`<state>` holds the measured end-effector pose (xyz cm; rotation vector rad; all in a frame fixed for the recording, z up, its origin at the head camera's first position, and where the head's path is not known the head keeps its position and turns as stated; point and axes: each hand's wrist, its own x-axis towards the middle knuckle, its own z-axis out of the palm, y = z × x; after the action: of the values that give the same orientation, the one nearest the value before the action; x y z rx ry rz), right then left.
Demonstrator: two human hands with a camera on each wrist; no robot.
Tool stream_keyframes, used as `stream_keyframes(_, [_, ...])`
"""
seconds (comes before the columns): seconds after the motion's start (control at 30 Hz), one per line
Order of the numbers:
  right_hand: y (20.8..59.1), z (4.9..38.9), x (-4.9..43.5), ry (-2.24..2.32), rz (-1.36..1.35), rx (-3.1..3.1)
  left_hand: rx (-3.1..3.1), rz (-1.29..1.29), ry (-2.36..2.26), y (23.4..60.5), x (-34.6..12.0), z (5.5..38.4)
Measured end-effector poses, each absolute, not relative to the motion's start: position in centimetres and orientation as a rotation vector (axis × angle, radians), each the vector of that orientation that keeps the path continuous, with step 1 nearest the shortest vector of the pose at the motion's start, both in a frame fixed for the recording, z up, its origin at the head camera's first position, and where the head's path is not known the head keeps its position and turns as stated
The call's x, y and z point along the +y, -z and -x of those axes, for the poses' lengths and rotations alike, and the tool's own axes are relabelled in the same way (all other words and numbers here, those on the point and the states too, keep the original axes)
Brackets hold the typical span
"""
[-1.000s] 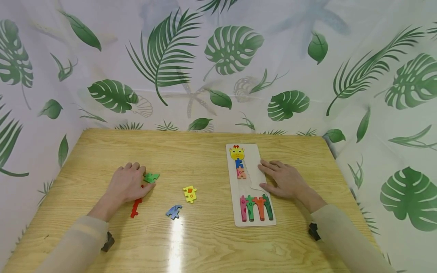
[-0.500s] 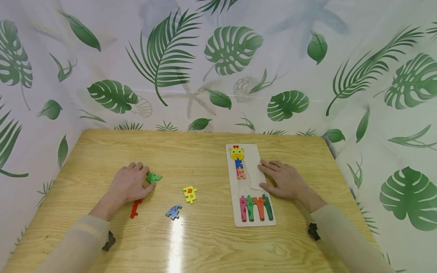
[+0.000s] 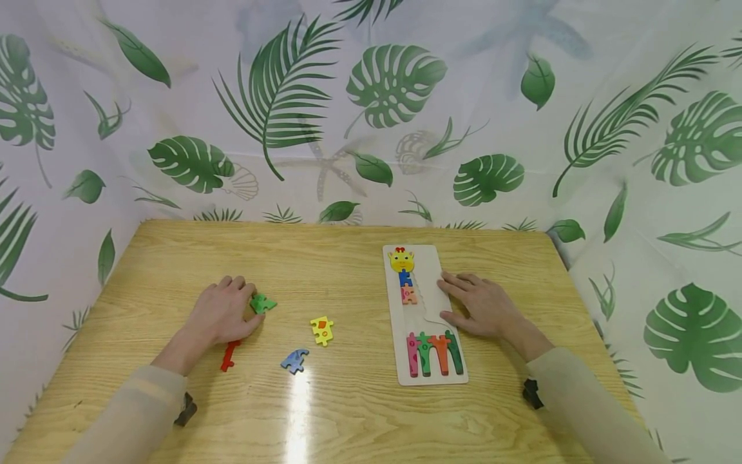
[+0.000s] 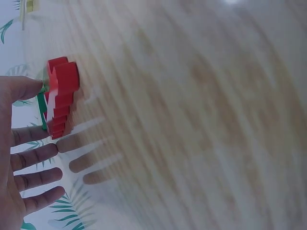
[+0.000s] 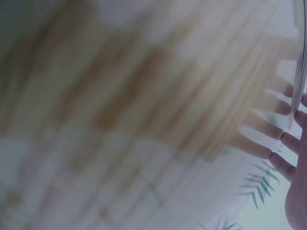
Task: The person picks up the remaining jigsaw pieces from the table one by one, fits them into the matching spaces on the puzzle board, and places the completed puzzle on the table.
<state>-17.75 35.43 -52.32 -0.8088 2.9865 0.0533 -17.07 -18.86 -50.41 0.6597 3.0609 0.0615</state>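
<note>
My left hand (image 3: 223,314) is low over the table on the left, its thumb and index finger at opposite edges of a green puzzle piece (image 3: 263,303), pinching it. In the left wrist view, that green piece (image 4: 41,110) shows behind a red puzzle piece (image 4: 62,98). The head view has this long red piece (image 3: 230,356) partly hidden under the hand. Fingers spread, my right hand (image 3: 481,306) rests against the right edge of a pale giraffe puzzle board (image 3: 428,270). Its fingers meet the board's edge in the right wrist view.
A yellow puzzle piece (image 3: 322,330) and a blue-grey one (image 3: 295,361) lie between left hand and board. The board bears a giraffe head (image 3: 402,261), two neck pieces and several coloured leg pieces (image 3: 440,354). Leaf-print cloth (image 3: 324,129) borders the wooden table.
My left hand has shifted slightly to the right, and the green puzzle piece has slid right with it. My right hand and the board have stayed in place.
</note>
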Motion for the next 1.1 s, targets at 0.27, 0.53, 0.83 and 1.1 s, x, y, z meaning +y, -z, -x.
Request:
stream_keyframes(0.27, [52.3, 17.76, 35.42, -0.058, 0.788, 2.974, 3.079, -0.61, -0.055, 50.5, -18.97, 16.75])
stream_keyframes(0.53, [52.11, 17.63, 35.34, -0.049, 0.787, 2.97, 3.08, -0.578, -0.051, 50.55, -18.89, 16.68])
stream_keyframes(0.83, [52.14, 17.75, 35.35, -0.057, 0.782, 2.966, 3.065, -0.566, -0.066, 50.63, -18.83, 17.05])
stream_keyframes(1.1, [52.16, 17.77, 35.36, -0.059, 0.787, 2.964, 3.07, -0.581, -0.071, 50.68, -18.61, 17.22])
